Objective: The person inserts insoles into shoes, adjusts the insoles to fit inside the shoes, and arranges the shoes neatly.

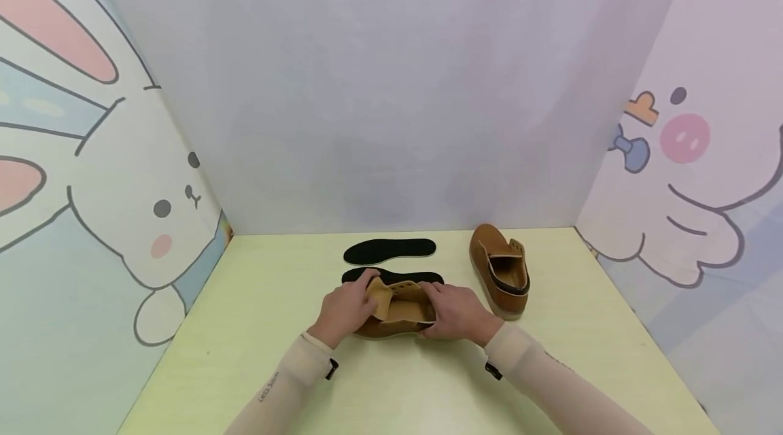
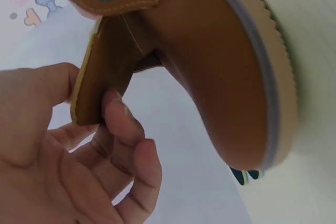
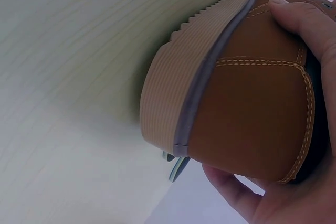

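A brown leather shoe (image 1: pixel 400 329) lies sideways on the table in front of me, its toe to the left and its tan inside showing. My left hand (image 1: pixel 349 306) pinches the shoe's tongue (image 2: pixel 97 82) between thumb and fingers and holds it up from the opening. At the heel end, my right hand (image 1: pixel 455 310) grips the shoe, with the thumb on one side and fingers on the other, as the right wrist view shows. Just behind the shoe lies a black insole (image 1: pixel 422 277), partly hidden by the shoe and my left hand.
Another black insole (image 1: pixel 389 251) lies farther back on the pale yellow table (image 1: pixel 275 285). A second brown shoe (image 1: pixel 498 272) stands to the right, toe toward the back. A white wall (image 1: pixel 391 115) closes the back, and cartoon-printed panels (image 1: pixel 685 149) flank both sides.
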A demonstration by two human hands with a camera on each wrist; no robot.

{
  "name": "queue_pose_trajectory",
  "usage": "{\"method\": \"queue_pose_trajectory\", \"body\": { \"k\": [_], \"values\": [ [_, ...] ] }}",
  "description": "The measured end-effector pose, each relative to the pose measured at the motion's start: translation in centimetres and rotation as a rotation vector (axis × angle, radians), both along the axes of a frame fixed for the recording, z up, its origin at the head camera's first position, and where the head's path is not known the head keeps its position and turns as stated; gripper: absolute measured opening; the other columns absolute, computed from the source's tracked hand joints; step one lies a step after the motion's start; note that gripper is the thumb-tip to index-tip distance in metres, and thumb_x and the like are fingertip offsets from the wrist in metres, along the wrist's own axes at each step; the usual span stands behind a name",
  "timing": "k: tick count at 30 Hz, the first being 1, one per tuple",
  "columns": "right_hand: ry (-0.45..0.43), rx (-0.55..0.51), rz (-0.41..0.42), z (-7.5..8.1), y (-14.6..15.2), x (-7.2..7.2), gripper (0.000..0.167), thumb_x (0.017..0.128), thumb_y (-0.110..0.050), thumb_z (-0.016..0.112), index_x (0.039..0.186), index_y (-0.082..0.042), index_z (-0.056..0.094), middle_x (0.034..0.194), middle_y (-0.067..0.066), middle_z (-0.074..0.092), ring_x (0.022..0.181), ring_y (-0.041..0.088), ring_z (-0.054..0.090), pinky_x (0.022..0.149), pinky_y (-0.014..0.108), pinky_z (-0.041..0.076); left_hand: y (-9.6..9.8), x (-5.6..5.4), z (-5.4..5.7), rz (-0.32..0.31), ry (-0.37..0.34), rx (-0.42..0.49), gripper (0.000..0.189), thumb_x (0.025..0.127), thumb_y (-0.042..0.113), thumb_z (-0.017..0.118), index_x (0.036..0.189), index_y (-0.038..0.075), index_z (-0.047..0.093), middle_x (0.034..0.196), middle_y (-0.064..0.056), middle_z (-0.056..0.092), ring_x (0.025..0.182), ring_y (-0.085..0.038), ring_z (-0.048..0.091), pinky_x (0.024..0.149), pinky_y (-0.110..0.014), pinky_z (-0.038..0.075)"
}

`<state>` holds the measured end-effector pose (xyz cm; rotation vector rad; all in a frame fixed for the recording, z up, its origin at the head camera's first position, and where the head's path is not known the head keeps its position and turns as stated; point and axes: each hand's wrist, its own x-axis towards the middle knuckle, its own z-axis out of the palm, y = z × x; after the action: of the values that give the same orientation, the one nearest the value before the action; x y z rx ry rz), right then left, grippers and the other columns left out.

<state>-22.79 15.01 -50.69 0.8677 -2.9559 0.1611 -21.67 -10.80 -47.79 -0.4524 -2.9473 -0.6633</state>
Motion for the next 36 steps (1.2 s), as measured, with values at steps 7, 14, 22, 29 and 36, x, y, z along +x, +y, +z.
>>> {"method": "queue_pose_trajectory", "body": {
  "k": [7,14,22,29,36],
  "values": [
    [-0.004,-0.009,-0.009,-0.3,0.3,-0.1,0.097,0.071,-0.067,0.082,0.146,-0.015,0.049,0.115,0.0,0.067,0.089,0.019,0.068,0.066,0.038,0.055,-1.4,-0.1,-0.9,0.004,-0.111,0.019,0.057,0.091,0.015,0.058,0.147,0.021,0.047,0.051,0.004,0.039,0.043,-0.012,0.033,0.04,-0.028,0.027],
    [-0.002,-0.002,-0.007,-0.2,0.4,0.0,0.097,0.07,-0.068,0.081,0.145,-0.015,0.05,0.114,0.0,0.066,0.089,0.019,0.067,0.065,0.038,0.055,-1.3,-0.3,-1.4,0.014,-0.134,-0.043,0.067,0.084,0.019,0.061,0.149,0.015,0.044,0.051,0.004,0.038,0.045,-0.011,0.031,0.042,-0.028,0.025],
    [0.014,0.0,0.013,0.1,0.3,0.2,0.095,0.071,-0.067,0.082,0.144,-0.014,0.051,0.11,0.0,0.065,0.085,0.019,0.066,0.063,0.037,0.054,-1.1,-0.4,-2.0,0.021,-0.043,-0.19,0.06,0.085,0.027,0.06,0.143,0.014,0.054,0.051,0.003,0.038,0.044,-0.014,0.032,0.041,-0.03,0.024],
    [0.025,0.0,0.015,0.2,0.3,0.2,0.095,0.071,-0.066,0.082,0.143,-0.014,0.051,0.109,0.0,0.065,0.085,0.019,0.066,0.063,0.037,0.054,-0.7,-0.6,-2.0,-0.146,0.15,-0.173,0.055,0.084,0.009,0.071,0.137,0.013,0.057,0.085,0.002,0.06,0.067,-0.013,0.052,0.049,-0.029,0.045],
    [0.017,-0.01,0.032,0.2,0.0,0.2,0.093,0.071,-0.064,0.083,0.143,-0.013,0.051,0.109,0.001,0.065,0.085,0.019,0.066,0.064,0.038,0.055,-1.0,-0.9,-2.1,-0.474,0.286,-0.125,0.032,0.088,0.002,0.079,0.116,0.016,0.076,0.132,-0.007,0.06,0.115,-0.026,0.061,0.088,-0.041,0.056]
  ]
}}
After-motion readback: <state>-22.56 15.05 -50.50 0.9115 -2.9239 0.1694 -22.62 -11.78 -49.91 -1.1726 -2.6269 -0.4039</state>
